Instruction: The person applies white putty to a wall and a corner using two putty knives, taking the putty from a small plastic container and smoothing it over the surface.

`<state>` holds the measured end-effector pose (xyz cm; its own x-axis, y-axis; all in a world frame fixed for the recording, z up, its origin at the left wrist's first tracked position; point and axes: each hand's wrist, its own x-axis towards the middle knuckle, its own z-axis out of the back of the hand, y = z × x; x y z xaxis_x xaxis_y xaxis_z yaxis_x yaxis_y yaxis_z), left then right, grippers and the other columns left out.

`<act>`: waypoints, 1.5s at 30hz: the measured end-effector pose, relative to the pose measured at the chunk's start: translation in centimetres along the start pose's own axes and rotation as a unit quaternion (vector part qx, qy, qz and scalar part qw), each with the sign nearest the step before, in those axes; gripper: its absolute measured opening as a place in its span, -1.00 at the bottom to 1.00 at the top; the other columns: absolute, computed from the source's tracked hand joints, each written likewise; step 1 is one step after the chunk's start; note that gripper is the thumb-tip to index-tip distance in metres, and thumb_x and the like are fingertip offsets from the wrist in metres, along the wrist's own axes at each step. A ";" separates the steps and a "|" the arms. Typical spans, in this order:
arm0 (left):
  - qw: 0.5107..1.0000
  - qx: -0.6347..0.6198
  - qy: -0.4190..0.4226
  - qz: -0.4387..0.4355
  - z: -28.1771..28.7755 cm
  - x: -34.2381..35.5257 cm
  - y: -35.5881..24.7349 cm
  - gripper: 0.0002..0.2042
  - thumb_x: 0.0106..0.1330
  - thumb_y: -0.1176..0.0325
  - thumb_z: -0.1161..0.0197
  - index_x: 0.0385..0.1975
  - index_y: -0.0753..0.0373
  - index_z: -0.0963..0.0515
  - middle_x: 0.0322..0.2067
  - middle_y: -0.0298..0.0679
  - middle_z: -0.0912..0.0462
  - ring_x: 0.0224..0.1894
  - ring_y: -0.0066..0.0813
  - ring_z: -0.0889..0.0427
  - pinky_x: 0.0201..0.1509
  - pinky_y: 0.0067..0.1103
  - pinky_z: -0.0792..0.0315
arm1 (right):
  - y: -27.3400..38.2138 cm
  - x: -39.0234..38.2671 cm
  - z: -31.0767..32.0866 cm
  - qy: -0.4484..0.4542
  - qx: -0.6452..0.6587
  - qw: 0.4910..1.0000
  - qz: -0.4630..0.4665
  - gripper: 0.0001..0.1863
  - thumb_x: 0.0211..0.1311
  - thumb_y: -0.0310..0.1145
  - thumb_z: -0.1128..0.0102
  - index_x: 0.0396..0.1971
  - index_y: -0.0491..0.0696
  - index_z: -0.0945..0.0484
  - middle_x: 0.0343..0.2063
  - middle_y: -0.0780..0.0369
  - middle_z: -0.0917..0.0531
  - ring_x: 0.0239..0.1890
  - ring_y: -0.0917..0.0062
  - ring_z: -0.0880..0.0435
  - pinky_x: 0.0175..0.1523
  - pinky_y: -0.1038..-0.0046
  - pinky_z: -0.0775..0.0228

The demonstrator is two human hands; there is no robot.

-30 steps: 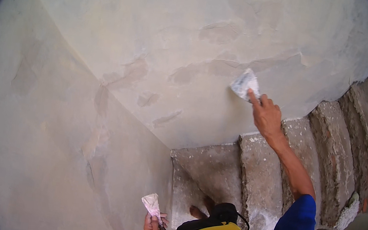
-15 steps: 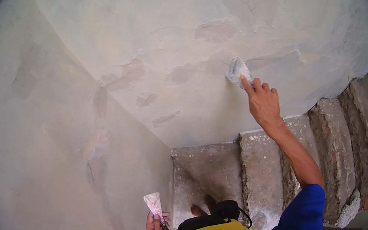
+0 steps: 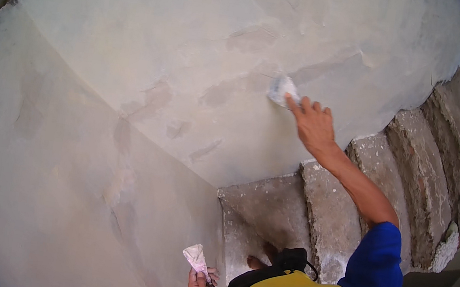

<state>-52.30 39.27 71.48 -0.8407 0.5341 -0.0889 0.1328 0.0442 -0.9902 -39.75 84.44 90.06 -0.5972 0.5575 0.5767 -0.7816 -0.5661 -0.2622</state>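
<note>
With my right hand (image 3: 309, 122) I grip a wide scraper (image 3: 280, 89) coated in white filler, index finger on its blade, against the pale plastered wall (image 3: 169, 31), among greyish, uneven patches (image 3: 219, 93). My left hand (image 3: 202, 285) is low beside the left wall, its fingers closed on a narrower putty knife (image 3: 196, 255) with white, pinkish filler on the blade.
Rough concrete steps (image 3: 328, 214) with broken edges and white spatters wind up to the right along the wall. A corner landing (image 3: 256, 211) meets the left wall (image 3: 49, 189). My bare feet (image 3: 258, 261) stand there. A crusty white lump (image 3: 445, 253) lies at the steps' right end.
My right hand and the wide scraper have moved left and upward along the wall. My left hand still holds its knife, now slightly further right in the view, which has shifted a little.
</note>
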 end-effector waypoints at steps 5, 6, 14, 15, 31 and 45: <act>1.000 -0.005 -0.007 -0.018 0.0 0.2 0.6 -0.67 0.51 0.31 0.05 0.09 0.41 -0.41 -0.39 -0.09 -0.68 -0.55 -0.51 -0.60 -0.53 -0.65 -0.44 | -6.2 -4.3 -0.3 0.019 0.015 0.996 -0.086 -0.29 0.13 -0.50 -0.21 0.34 0.17 -0.35 -0.32 0.22 -0.48 -0.36 0.35 -0.56 -0.35 0.27 -0.37; 1.000 -0.004 -0.010 -0.016 -0.2 0.1 0.6 -0.67 0.50 0.31 0.05 0.09 0.41 -0.41 -0.39 -0.09 -0.68 -0.55 -0.51 -0.60 -0.53 -0.65 -0.45 | -5.9 -4.2 0.5 0.014 0.016 0.997 -0.079 -0.29 0.13 -0.50 -0.21 0.34 0.17 -0.35 -0.32 0.22 -0.48 -0.36 0.35 -0.56 -0.35 0.27 -0.37; 1.000 -0.007 -0.007 -0.022 -1.1 0.1 0.1 -0.66 0.50 0.31 0.03 0.12 0.42 -0.39 -0.38 -0.08 -0.68 -0.55 -0.52 -0.60 -0.53 -0.66 -0.44 | -2.7 0.6 3.1 -0.215 0.199 0.956 0.016 -0.26 0.16 -0.45 -0.30 0.38 0.21 -0.32 -0.43 0.24 -0.40 -0.49 0.42 -0.44 -0.47 0.34 -0.26; 0.999 -0.013 -0.011 -0.029 -1.1 -0.1 0.3 -0.65 0.50 0.31 0.03 0.13 0.42 -0.39 -0.38 -0.08 -0.67 -0.54 -0.52 -0.60 -0.53 -0.65 -0.44 | -2.5 1.2 2.9 -0.217 0.200 0.955 0.019 -0.26 0.16 -0.45 -0.30 0.38 0.21 -0.32 -0.43 0.24 -0.40 -0.49 0.42 -0.44 -0.47 0.34 -0.26; 0.999 -0.018 -0.027 -0.026 -2.1 0.1 -0.3 -0.66 0.50 0.30 0.02 0.10 0.41 -0.41 -0.39 -0.11 -0.67 -0.56 -0.54 -0.59 -0.54 -0.65 -0.44 | 7.1 6.1 -3.4 -0.189 0.198 0.957 -0.099 -0.27 0.20 -0.42 -0.25 0.41 0.15 -0.26 -0.37 0.19 -0.39 -0.41 0.35 -0.50 -0.49 0.31 -0.42; 0.998 -0.043 -0.008 -0.037 -1.6 0.9 -0.3 -0.65 0.49 0.29 -0.01 0.12 0.41 -0.41 -0.40 -0.11 -0.67 -0.56 -0.55 -0.57 -0.54 -0.67 -0.43 | 0.5 8.6 10.1 -0.162 -0.099 0.972 0.142 -0.41 0.21 -0.46 -0.12 0.30 0.05 -0.40 -0.28 0.27 -0.45 -0.34 0.51 -0.41 -0.30 0.38 -0.19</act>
<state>-52.32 41.08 71.91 -0.8576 0.5140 -0.0190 0.1150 0.1556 -0.9811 -43.47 82.79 102.66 -0.7305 0.1579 0.6644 -0.6325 -0.5234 -0.5710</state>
